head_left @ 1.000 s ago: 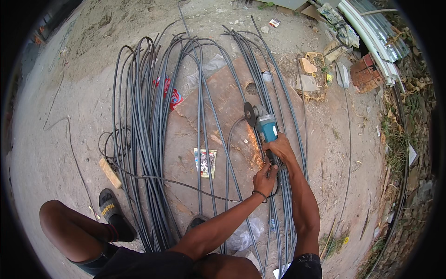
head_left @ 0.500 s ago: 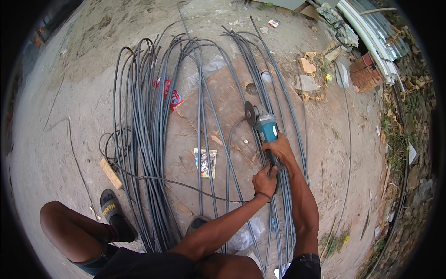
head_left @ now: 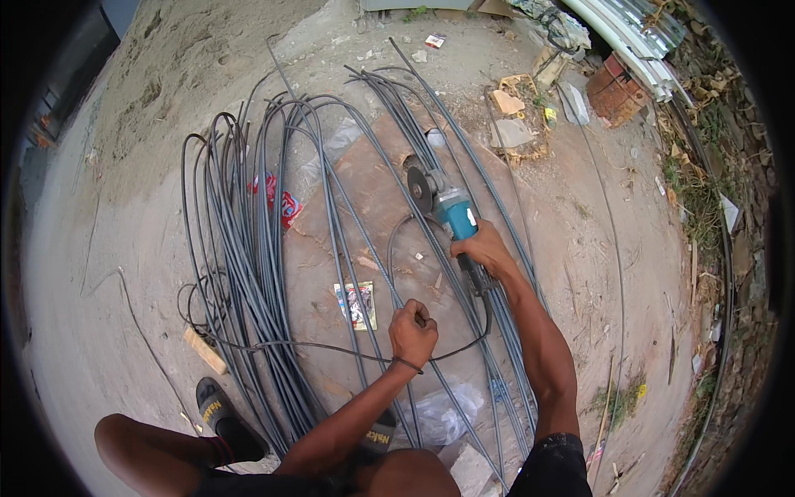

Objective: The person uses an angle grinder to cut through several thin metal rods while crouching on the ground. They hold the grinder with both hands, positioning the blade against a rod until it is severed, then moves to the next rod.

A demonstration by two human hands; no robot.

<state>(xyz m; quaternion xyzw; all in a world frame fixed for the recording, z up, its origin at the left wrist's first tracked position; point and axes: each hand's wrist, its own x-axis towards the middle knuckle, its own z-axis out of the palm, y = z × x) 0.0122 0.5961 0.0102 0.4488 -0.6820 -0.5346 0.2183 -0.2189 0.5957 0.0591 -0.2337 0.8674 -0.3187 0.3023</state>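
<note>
My right hand (head_left: 479, 247) is closed round the body of a teal and black angle grinder (head_left: 455, 212), whose dark disc (head_left: 421, 189) points up over a bundle of ribbed steel rods (head_left: 402, 109). The grinder's black cord (head_left: 451, 352) loops down and crosses to the left. My left hand (head_left: 414, 330) is closed, down and left of the grinder, over a single rod; what its fingers hold is hidden. A bigger bundle of bent rods (head_left: 240, 248) lies to the left on the dusty ground. A worn brown board (head_left: 306, 228) lies beneath the rods.
Sand (head_left: 157, 74) is heaped at the upper left. A wood block (head_left: 204, 348) lies by my sandalled foot (head_left: 232, 422). White pipes (head_left: 621, 41), a rusty bucket (head_left: 614, 91) and scrap are at the upper right. Dry leaves and weeds (head_left: 704, 182) edge the right side.
The orange sparks seen earlier are gone. My left hand has left the grinder's rear and moved left. The grinder sits farther up-left, and the whole view has shifted slightly.
</note>
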